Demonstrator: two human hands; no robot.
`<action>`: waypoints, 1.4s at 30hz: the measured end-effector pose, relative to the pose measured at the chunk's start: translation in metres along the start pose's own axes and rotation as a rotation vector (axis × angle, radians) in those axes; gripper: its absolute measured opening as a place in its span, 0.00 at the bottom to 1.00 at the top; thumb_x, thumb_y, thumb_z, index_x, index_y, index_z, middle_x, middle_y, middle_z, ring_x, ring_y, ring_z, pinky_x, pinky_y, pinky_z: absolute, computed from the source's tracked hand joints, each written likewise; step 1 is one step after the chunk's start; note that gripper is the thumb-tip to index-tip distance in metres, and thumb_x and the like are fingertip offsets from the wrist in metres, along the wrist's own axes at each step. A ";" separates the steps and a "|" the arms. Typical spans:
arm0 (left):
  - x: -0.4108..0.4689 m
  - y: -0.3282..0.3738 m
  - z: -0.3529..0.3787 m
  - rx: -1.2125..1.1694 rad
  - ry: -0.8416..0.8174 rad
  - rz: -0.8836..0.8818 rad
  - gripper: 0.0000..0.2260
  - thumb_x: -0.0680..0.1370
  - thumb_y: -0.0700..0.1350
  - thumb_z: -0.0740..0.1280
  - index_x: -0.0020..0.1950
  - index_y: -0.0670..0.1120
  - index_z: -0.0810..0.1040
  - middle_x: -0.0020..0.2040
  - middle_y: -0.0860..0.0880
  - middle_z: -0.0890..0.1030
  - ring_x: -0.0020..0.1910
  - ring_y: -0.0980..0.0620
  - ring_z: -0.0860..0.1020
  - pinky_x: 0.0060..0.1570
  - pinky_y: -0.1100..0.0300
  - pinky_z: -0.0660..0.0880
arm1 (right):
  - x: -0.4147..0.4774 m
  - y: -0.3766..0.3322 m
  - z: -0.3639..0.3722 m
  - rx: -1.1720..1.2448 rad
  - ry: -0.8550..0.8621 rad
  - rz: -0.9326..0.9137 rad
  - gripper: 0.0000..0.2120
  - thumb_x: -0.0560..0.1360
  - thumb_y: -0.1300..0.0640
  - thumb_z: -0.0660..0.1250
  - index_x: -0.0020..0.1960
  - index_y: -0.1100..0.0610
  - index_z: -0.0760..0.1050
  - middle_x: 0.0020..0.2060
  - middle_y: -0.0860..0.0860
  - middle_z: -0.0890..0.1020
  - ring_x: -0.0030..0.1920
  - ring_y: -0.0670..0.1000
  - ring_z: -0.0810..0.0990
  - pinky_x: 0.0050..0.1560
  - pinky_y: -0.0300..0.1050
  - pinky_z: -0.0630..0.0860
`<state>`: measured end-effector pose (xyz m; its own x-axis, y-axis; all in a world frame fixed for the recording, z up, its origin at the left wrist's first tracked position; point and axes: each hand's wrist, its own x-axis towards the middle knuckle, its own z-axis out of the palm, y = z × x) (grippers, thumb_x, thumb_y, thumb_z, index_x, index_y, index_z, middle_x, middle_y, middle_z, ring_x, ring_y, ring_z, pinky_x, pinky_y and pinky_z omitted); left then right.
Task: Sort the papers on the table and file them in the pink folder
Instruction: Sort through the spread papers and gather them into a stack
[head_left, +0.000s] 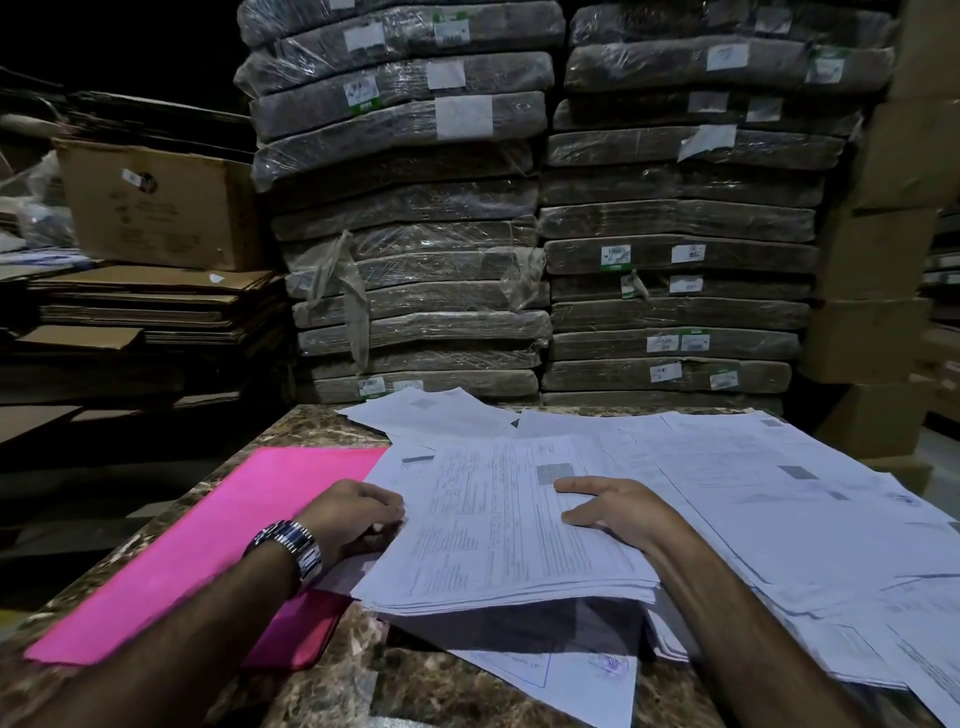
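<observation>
Papers (498, 525) are being gathered as a stack near the tabletop's (322, 426) front edge, gripped by the curled left hand (358, 512), pressed under the flat right hand (613, 512); next, the pink folder (208, 545) at the left edge probably must be opened

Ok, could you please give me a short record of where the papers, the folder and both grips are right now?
stack of papers: before the person, near edge raised off the table
left grip: holds the stack's left edge
right grip: thumb and finger flat on the stack
pink folder: flat on the table, left of the stack
loose papers: spread right and behind
</observation>
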<state>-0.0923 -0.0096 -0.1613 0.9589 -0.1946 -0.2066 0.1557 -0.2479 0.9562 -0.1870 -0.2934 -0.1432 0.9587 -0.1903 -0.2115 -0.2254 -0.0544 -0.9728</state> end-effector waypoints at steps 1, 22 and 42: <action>-0.001 -0.001 0.002 -0.021 0.024 0.001 0.03 0.75 0.29 0.66 0.42 0.34 0.78 0.28 0.41 0.76 0.21 0.52 0.76 0.23 0.65 0.74 | 0.001 0.000 -0.003 -0.028 -0.003 0.002 0.16 0.71 0.71 0.69 0.56 0.58 0.82 0.41 0.53 0.85 0.36 0.51 0.85 0.29 0.36 0.78; -0.025 -0.004 0.004 -0.016 -0.073 -0.047 0.09 0.78 0.41 0.67 0.54 0.38 0.81 0.30 0.44 0.74 0.18 0.53 0.68 0.18 0.68 0.66 | 0.005 0.002 -0.009 -0.108 0.012 0.055 0.18 0.74 0.68 0.68 0.63 0.59 0.77 0.44 0.52 0.81 0.37 0.48 0.79 0.23 0.29 0.71; -0.033 -0.020 -0.010 -0.084 -0.312 -0.171 0.11 0.79 0.31 0.59 0.58 0.38 0.75 0.36 0.44 0.73 0.30 0.52 0.72 0.26 0.63 0.78 | -0.001 0.017 -0.004 -0.036 0.129 0.067 0.18 0.72 0.71 0.69 0.60 0.61 0.79 0.54 0.58 0.80 0.53 0.58 0.80 0.49 0.45 0.78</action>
<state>-0.1246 0.0109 -0.1716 0.8006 -0.4404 -0.4062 0.3392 -0.2258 0.9132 -0.1922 -0.2982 -0.1596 0.9115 -0.3191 -0.2595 -0.2964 -0.0721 -0.9523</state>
